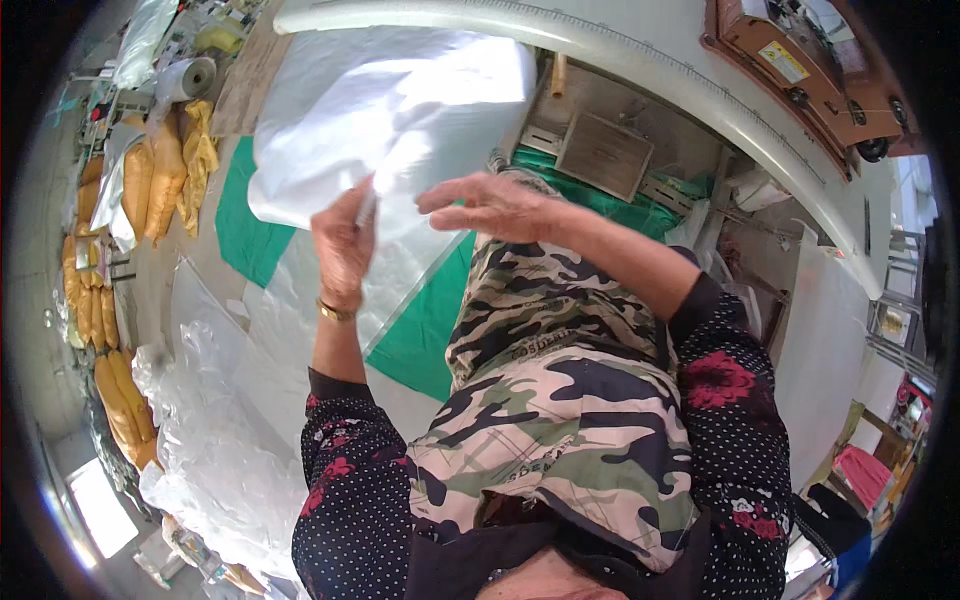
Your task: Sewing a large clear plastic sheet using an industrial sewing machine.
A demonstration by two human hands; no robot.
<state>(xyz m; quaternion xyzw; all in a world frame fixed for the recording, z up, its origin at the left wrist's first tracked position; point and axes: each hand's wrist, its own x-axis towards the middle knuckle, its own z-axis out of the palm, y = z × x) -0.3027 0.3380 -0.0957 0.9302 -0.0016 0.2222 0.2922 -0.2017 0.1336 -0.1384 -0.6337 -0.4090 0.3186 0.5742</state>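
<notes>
White plastic bag: you hold it up in front of you, above the green sheet spread on the floor; its upper part is opaque white and creased, while its lower edge turns translucent and hangs down toward the sheet. Your left hand is closed on the bag's lower edge, thumb and fingers pinching the film; a gold bracelet circles that wrist. Your right hand lies just beside it, fingers extended and loosely spread, the fingertips pointing toward the left hand and near the same edge; whether they touch the film cannot be told. Camouflage-patterned trousers fill the centre of the view; both sleeves are dark with small dots and red flowers. To your left, a heap of clear plastic film rests on the floor; beyond it, filled yellow sacks lie in rows. A long white curved worktable edge runs along the upper right.
</notes>
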